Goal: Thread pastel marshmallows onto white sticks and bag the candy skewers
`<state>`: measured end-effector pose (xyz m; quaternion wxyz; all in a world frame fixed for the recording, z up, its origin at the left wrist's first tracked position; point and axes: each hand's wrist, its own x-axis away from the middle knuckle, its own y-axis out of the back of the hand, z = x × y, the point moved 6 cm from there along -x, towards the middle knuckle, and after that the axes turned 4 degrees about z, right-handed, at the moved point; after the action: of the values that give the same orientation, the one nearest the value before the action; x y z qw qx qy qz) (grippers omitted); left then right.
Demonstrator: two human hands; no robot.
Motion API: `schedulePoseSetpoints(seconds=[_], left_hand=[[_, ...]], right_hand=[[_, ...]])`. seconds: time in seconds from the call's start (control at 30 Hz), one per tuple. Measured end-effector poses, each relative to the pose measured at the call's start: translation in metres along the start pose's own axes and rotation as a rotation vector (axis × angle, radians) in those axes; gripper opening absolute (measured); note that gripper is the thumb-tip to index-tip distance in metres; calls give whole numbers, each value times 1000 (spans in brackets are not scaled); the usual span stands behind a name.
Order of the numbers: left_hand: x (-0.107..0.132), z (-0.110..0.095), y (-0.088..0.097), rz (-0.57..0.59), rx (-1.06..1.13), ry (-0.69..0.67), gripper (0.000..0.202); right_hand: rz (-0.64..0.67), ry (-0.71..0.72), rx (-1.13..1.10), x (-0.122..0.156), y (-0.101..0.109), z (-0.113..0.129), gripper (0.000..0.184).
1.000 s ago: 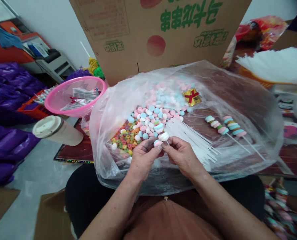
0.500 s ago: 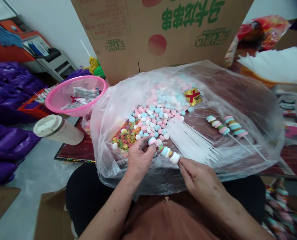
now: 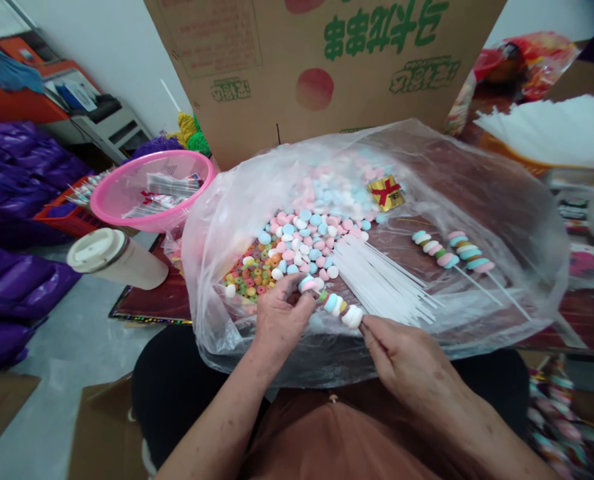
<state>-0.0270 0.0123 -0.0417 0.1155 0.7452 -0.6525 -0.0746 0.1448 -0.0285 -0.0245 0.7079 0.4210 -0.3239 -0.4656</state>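
Note:
My right hand [image 3: 401,350] is closed on the lower end of a candy skewer [image 3: 343,309], a stick threaded with white, blue, green and brown sweets. At its other end, my left hand [image 3: 283,312] pinches small pink, white and blue marshmallows [image 3: 309,285] between thumb and fingers. Whether the stick passes through these is hard to tell. Beyond my left hand lie a heap of loose marshmallows [image 3: 304,243] and a pile of colourful ring-shaped sweets [image 3: 251,277]. A bundle of white sticks [image 3: 381,280] rests beside them. Two filled skewers [image 3: 469,253] lie to the right.
Clear plastic sheeting [image 3: 517,200] covers the table and rises at the back, before a large cardboard box [image 3: 277,73]. A lidded cup [image 3: 119,259] and a pink basket [image 3: 104,212] stand left. More white sticks [image 3: 557,130] fill a container at the right.
Both hands and the skewer have shifted very slightly to the right. The hold of each hand looks the same.

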Motion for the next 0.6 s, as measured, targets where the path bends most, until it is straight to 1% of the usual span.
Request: schedulePoseSetpoints(seconds=[0.07, 0.13, 0.2, 0.23, 0.27, 0.3, 0.37, 0.43, 0.5, 0.53, 0.57, 0.6], left_hand=[[2, -7, 1, 1, -177, -113, 28], [5, -17, 1, -19, -354, -263, 29], [9, -23, 0, -52, -470, -394, 30], [10, -24, -1, -68, -492, -426, 29], [10, -23, -1, -85, -495, -427, 28], [8, -19, 0, -97, -479, -399, 28], [5, -10, 3, -92, -383, -295, 29], [1, -2, 6, -24, -213, -170, 29], [-2, 3, 6, 86, -6, -38, 28], [-3, 4, 7, 109, 101, 21, 26], [-4, 4, 9, 99, 208, 76, 24], [-5, 5, 10, 54, 318, 124, 22]], right_hand=[[58, -30, 43, -2, 1, 1, 22], [115, -62, 95, -3, 1, 3, 21], [151, -88, 133, -5, 0, 7, 19], [157, -92, 139, -6, -1, 10, 19], [155, -90, 134, -7, -4, 13, 20], [146, -85, 121, -9, -6, 16, 20], [110, -77, 76, -13, -12, 18, 22], [62, -67, 0, -16, -16, 17, 24], [15, -54, -102, -17, -17, 14, 26], [-4, -43, -152, -17, -16, 13, 28], [-18, -30, -193, -16, -16, 12, 29], [-30, -17, -221, -15, -15, 13, 30]])
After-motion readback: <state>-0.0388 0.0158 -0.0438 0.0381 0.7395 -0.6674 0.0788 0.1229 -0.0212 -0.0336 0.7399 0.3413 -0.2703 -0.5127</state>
